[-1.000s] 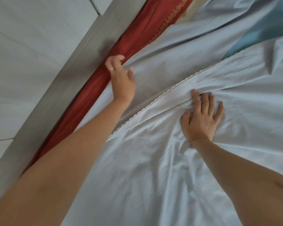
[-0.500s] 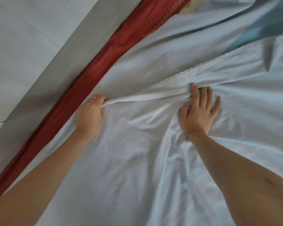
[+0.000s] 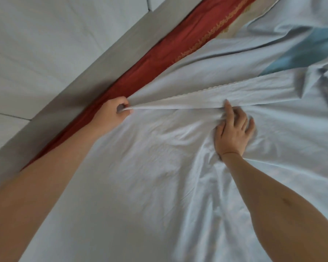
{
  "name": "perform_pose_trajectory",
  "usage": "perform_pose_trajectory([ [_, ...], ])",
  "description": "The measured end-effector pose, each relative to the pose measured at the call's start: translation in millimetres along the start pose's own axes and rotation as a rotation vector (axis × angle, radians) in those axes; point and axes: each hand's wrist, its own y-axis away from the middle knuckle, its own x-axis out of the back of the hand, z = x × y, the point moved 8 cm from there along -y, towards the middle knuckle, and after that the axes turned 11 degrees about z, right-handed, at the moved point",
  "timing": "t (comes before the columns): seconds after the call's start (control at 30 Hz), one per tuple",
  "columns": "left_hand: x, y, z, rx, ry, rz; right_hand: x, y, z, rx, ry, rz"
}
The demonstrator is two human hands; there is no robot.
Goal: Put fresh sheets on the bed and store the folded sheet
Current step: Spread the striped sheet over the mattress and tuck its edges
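Pale blue sheet (image 3: 150, 186) lies spread and wrinkled over the bed, covering most of the head view. Left hand (image 3: 112, 113), at the sheet's left edge beside the red mattress border (image 3: 140, 72), has fingers curled tight around a gathered fold of the sheet, drawn taut toward the right hand (image 3: 233, 135). Right hand lies palm-down on the sheet, fingers straight and spread, pressing the fold's far end. Grey bed frame (image 3: 83, 76) runs alongside the red border; tiled floor (image 3: 36, 44) beyond.

Sheet (image 3: 140, 186) was matt pale-blue woven cloth, creased, hem trimmed; mattress cover (image 3: 140, 72) red cloth, slight sheen, gold embroidery; bed frame (image 3: 80, 87) matt grey wood-grain; floor (image 3: 36, 44) smooth pale tile
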Motion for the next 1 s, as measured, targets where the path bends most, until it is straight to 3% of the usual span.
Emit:
perform_pose_trajectory([
  [0.13,3.1,4.8,-9.5,0.064,-0.176,0.113,18.5,6.1,-15.0,0.058,0.045,0.036],
  [0.2,1.4,-0.3,-14.2,0.097,-0.228,0.139,34.7,0.5,-42.3,0.226,-0.028,0.104],
  [0.27,-2.4,-3.0,-19.2,0.102,-0.236,0.114,39.1,-11.1,-89.7,0.457,-0.105,0.039],
  [0.33,-1.8,-3.4,-21.9,0.099,-0.236,0.138,23.1,-18.8,-137.6,0.599,-0.1,-0.227],
  [0.4,4.0,1.6,-21.7,0.11,-0.289,0.153,-10.0,-30.7,-162.9,0.59,-0.009,-0.572],
  [0.47,12.9,16.6,-29.9,0.128,-0.351,0.157,-30.8,-35.7,-174.6,0.534,0.064,-0.749],
  [0.6,40.5,65.6,-69.2,0.163,-0.374,0.164,-33.4,-56.6,-191.9,0.51,0.018,-0.591],
  [0.7,55.9,95.0,-88.1,0.138,-0.392,0.286,-22.8,-67.1,-189.5,0.395,-0.218,-0.482],
  [0.83,62.2,101.4,-104.4,0.149,-0.403,0.411,-22.4,-74.8,-203.5,0.388,-0.402,-0.525],
  [1.0,52.7,95.8,-105.9,0.068,-0.464,0.505,-26.8,-91.9,-217.9,0.536,-0.341,-0.523],
])
